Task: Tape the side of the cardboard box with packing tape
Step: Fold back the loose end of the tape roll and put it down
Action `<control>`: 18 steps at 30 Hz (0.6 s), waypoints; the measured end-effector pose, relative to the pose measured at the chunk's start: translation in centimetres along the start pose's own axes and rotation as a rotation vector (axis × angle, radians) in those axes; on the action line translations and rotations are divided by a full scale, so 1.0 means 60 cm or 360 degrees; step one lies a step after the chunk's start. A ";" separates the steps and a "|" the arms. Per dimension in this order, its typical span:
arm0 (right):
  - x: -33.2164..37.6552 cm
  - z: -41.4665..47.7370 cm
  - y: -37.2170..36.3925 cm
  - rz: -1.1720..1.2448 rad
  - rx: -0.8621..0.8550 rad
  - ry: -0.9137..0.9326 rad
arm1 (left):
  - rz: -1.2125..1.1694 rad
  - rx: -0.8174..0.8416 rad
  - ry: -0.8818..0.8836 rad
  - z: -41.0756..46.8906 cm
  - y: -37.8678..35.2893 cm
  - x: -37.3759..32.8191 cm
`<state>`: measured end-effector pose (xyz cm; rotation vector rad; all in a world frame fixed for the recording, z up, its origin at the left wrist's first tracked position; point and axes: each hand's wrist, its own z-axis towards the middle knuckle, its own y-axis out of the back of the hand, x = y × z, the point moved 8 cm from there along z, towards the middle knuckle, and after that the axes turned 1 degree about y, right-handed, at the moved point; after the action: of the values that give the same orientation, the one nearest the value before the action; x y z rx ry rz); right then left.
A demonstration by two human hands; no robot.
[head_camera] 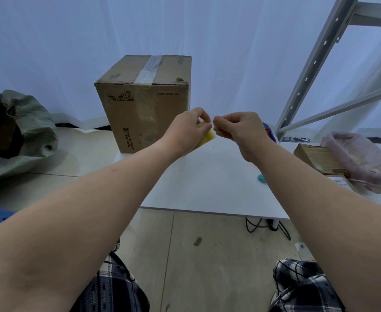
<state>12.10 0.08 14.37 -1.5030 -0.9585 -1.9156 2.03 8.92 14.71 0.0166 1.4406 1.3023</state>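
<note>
A brown cardboard box (pixel 144 104) stands upright at the far left corner of the white table (pixel 207 181), with a strip of clear tape across its top. In front of the box's lower right, my left hand (pixel 188 129) grips a yellowish roll of packing tape (pixel 207 137), mostly hidden behind the fingers. My right hand (pixel 239 127) is just to its right, thumb and forefinger pinched together at the roll's edge; whether they hold the tape's end is too small to tell.
A grey-green sack (pixel 16 131) lies on the floor at left. A flat cardboard package (pixel 318 158) and a pink plastic bag (pixel 360 158) sit at the table's right. A teal object (pixel 261 178) lies near my right forearm. A metal shelf frame (pixel 315 64) rises at right.
</note>
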 end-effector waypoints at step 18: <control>0.034 0.007 0.019 -0.0887 -0.0267 0.0333 | -0.0341 0.0267 0.0153 -0.010 -0.018 -0.004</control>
<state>12.71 -0.23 16.64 -1.1614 -1.2352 -2.5401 2.39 7.98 13.96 -0.0881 1.5845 1.0172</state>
